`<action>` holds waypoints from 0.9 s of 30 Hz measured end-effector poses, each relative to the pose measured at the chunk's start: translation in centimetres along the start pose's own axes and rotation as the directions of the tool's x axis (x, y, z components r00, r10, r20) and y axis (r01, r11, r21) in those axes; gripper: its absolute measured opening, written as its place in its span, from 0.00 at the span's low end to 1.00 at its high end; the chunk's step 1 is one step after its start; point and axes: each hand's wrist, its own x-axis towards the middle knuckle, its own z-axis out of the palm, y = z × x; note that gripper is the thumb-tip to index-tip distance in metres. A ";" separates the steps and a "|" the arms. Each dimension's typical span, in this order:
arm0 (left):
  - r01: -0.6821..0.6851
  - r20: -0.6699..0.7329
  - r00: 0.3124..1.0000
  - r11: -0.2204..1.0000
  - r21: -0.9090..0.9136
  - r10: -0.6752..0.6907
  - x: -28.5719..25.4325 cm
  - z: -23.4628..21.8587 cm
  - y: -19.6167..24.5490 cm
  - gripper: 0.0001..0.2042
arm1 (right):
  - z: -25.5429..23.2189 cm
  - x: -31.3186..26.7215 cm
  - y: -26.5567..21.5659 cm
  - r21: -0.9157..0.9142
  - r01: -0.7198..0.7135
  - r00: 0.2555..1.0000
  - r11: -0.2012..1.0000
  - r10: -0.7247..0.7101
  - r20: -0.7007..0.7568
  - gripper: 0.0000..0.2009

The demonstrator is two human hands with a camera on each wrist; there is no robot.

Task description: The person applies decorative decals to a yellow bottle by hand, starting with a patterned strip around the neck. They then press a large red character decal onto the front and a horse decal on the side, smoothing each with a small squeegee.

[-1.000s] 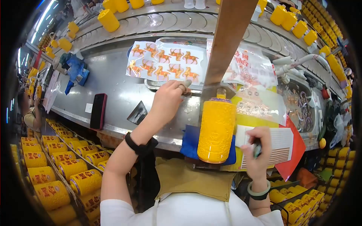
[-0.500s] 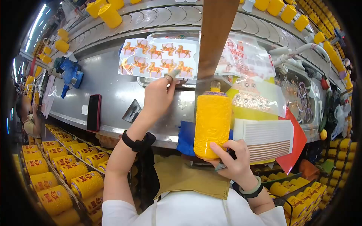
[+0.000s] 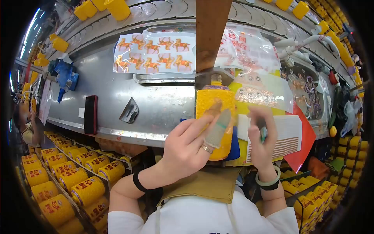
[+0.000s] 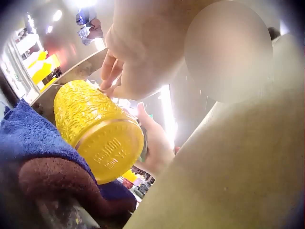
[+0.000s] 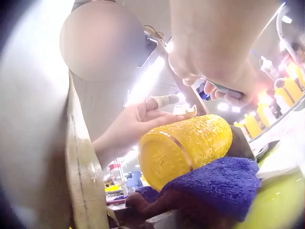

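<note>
A yellow embossed bottle (image 3: 202, 99) lies on a blue cloth (image 3: 234, 147), its clear neck pointing away from the body. My left hand (image 3: 187, 146), with a pale cover on one finger, is over the bottle's side and pinches a small brownish decal (image 3: 215, 107). In the right wrist view a thin pale piece (image 5: 186, 112) shows at the left fingertips, close above the bottle (image 5: 190, 148). Just right of the bottle, my right hand (image 3: 265, 136) is raised with curled fingers round a small green object (image 3: 263, 134), not touching the bottle. A sheet of horse decals (image 3: 156, 54) lies behind.
A wooden post (image 3: 210, 35) stands behind the bottle. A phone (image 3: 90, 115) and a dark scrap (image 3: 129, 110) lie left on the metal table (image 3: 156, 113). Striped paper (image 3: 284, 134), a red sheet (image 3: 306, 140) and a sink (image 3: 321, 93) are right. Racked yellow bottles (image 3: 87, 191) stand below left.
My left hand has come from the decal sheet's lower edge to the bottle, with a decal at its fingers. My right hand touched the bottle's base, then lifted off to the right.
</note>
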 end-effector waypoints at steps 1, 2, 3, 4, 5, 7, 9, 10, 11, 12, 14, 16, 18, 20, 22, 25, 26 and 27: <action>-0.014 0.036 0.999 0.999 0.039 0.013 -0.5 0.4 0.1 0.19 | 0.2 0.4 -0.2 0.043 -0.054 0.998 0.998 0.053 0.020 0.19; -0.014 0.037 0.999 0.999 0.037 0.013 -0.9 0.6 0.4 0.19 | 0.5 0.8 -0.5 0.042 -0.056 0.998 0.998 0.055 0.020 0.19; 0.026 0.029 0.999 0.998 0.058 -0.027 -1.2 0.7 0.7 0.21 | 0.8 1.0 -0.8 0.129 -0.153 0.987 0.980 0.145 0.067 0.20; 0.065 0.020 0.998 0.995 0.079 -0.067 -1.3 0.9 1.0 0.22 | 1.1 1.3 -0.9 0.209 -0.249 0.966 0.945 0.228 0.121 0.21; 0.066 0.019 0.998 0.995 0.076 -0.068 -1.4 0.9 1.3 0.22 | 1.2 1.6 -0.8 0.171 -0.240 0.963 0.956 0.212 0.169 0.23; 0.111 0.036 0.993 0.993 0.046 -0.113 -1.4 0.7 1.8 0.25 | 1.9 1.9 -0.3 0.165 -0.260 0.959 0.951 0.234 0.161 0.24; 0.157 0.042 0.987 0.988 0.010 -0.157 -1.7 0.6 2.2 0.26 | 2.4 1.9 -0.3 0.160 -0.280 0.954 0.947 0.256 0.154 0.25; 0.199 0.051 0.979 0.980 -0.026 -0.197 -1.9 0.6 2.4 0.27 | 2.6 2.0 -0.6 0.148 -0.337 0.936 0.930 0.314 0.162 0.28; 0.201 0.051 0.979 0.979 -0.028 -0.199 -2.2 0.6 2.4 0.27 | 2.7 2.0 -0.7 0.134 -0.394 0.913 0.909 0.371 0.169 0.31; 0.276 0.040 0.961 0.946 -0.170 -0.273 -2.7 0.5 2.4 0.28 | 2.6 2.0 -0.4 0.131 -0.395 0.913 0.909 0.372 0.169 0.31; 0.342 0.039 0.937 0.886 -0.313 -0.347 -3.5 1.1 1.7 0.29 | 2.4 2.0 0.3 0.155 -0.380 0.916 0.912 0.347 0.200 0.35; 0.435 -0.105 0.842 0.781 -0.448 -0.529 -4.3 2.7 0.0 0.35 | 2.5 2.0 0.7 0.202 -0.412 0.905 0.888 0.373 0.204 0.36; 0.499 0.088 0.664 0.352 -0.792 -0.743 -3.6 4.1 -0.6 0.34 | 2.6 1.8 0.9 0.249 -0.441 0.894 0.862 0.397 0.209 0.36; 0.426 0.411 0.584 -0.166 -0.889 -0.700 -2.7 4.4 -1.4 0.31 | 2.7 1.7 1.0 0.315 -0.465 0.884 0.827 0.414 0.218 0.36; 0.460 0.413 0.598 -0.128 -0.878 -0.687 -2.1 4.3 -0.8 0.32 | 2.7 1.6 0.7 0.340 -0.491 0.870 0.802 0.434 0.233 0.36; 0.486 0.402 0.618 -0.074 -0.871 -0.676 -1.8 4.3 -0.5 0.33 | 2.6 1.5 0.9 0.409 -0.528 0.849 0.744 0.458 0.263 0.36; 0.476 0.384 0.624 -0.058 -0.877 -0.680 -1.9 4.3 -0.6 0.33 | 2.6 1.5 1.0 0.449 -0.539 0.842 0.713 0.459 0.282 0.36; 0.477 0.387 0.622 -0.062 -0.877 -0.681 -1.9 4.3 -0.6 0.33 | 2.6 1.5 1.0 0.447 -0.542 0.840 0.712 0.463 0.283 0.36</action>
